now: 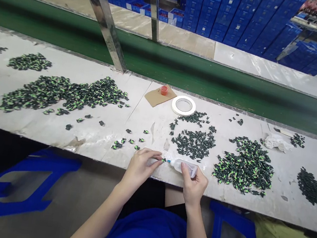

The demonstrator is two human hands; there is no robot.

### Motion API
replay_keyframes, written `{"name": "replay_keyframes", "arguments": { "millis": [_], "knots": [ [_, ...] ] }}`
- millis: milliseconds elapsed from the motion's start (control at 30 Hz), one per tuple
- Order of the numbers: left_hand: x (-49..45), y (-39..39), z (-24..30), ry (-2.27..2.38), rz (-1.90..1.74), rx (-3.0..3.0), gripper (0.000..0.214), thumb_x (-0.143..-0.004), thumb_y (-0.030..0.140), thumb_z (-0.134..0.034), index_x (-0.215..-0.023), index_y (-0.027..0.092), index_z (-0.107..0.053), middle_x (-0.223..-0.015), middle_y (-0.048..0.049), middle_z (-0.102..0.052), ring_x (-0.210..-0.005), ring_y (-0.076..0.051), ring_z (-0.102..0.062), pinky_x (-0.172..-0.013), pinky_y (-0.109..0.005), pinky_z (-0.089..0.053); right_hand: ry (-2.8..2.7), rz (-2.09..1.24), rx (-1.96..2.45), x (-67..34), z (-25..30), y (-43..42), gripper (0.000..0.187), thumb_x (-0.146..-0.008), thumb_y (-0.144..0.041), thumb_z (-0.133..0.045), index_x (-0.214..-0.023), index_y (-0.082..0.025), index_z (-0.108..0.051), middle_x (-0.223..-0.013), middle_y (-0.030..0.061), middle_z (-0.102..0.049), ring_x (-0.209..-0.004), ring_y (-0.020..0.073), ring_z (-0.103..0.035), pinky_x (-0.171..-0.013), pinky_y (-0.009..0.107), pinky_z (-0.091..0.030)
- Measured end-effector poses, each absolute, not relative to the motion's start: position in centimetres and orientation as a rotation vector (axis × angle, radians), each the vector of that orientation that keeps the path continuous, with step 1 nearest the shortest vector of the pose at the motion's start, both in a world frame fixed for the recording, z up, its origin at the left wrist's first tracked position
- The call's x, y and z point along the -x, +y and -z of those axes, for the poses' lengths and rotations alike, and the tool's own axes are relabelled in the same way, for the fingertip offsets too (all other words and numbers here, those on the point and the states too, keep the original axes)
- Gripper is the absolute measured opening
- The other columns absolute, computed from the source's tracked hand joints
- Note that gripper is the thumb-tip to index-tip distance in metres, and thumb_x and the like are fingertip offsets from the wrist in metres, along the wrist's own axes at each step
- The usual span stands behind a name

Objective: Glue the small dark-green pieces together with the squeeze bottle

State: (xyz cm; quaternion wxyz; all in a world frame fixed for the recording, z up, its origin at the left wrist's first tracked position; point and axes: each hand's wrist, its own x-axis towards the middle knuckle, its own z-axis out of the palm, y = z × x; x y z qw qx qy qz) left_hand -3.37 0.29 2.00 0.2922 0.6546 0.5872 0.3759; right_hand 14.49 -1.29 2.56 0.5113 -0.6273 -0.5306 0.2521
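Note:
My left hand pinches a small dark green part with bright green on it, just above the table's front edge. In my right hand is a translucent squeeze bottle, tipped sideways. Its blue tip points left, right at the small part; whether they touch I cannot tell. A few similar parts lie to the left of my left hand. Beyond the bottle spreads a pile of small dark pieces, and to its right a pile of dark and bright green parts.
A white tape roll lies behind the dark pieces, beside a red cup on cardboard. A large green-black pile covers the left. A metal post rises at the back edge. Blue stools stand below; crumpled white cloth lies right.

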Motion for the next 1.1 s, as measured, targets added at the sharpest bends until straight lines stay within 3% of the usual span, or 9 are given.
{"name": "replay_keyframes", "arguments": {
  "millis": [667, 1033, 1100],
  "knots": [
    [3.4, 0.33, -1.96, 1.576, -0.996, -1.745, 0.013, -0.078, 0.024, -0.068, -0.091, 0.022, -0.071, -0.083, -0.0037, -0.076, -0.085, -0.023, -0.07, -0.082, -0.04, -0.054, -1.266, -0.655, 1.52, -14.57, -2.37, -1.37, 0.036, -0.078, -0.045, -0.065, -0.058, -0.015, -0.061, -0.05, -0.003, -0.051, -0.047, 0.01, -0.043, -0.047, 0.022, -0.036],
    [3.32, 0.38, -1.91, 1.584, -0.99, -1.755, 0.014, -0.077, 0.023, -0.068, -0.09, 0.022, -0.071, -0.083, -0.0047, -0.076, -0.083, -0.024, -0.07, -0.081, -0.042, -0.054, -1.228, -0.616, 1.534, -14.44, -2.48, -1.18, 0.042, -0.078, -0.044, -0.065, -0.051, -0.017, -0.048, -0.047, -0.0064, -0.037, -0.046, 0.0076, -0.034, -0.045, 0.021, -0.03],
    [3.33, 0.38, -2.02, 1.59, -0.986, -1.761, 0.014, -0.077, 0.022, -0.069, -0.09, 0.022, -0.071, -0.083, -0.0042, -0.076, -0.083, -0.024, -0.07, -0.081, -0.042, -0.053, -1.193, -0.623, 1.531, -14.51, -2.4, -1.19, 0.039, -0.077, -0.044, -0.065, -0.053, -0.017, -0.052, -0.047, -0.0058, -0.04, -0.047, 0.0083, -0.037, -0.046, 0.022, -0.032]
  ]
}}
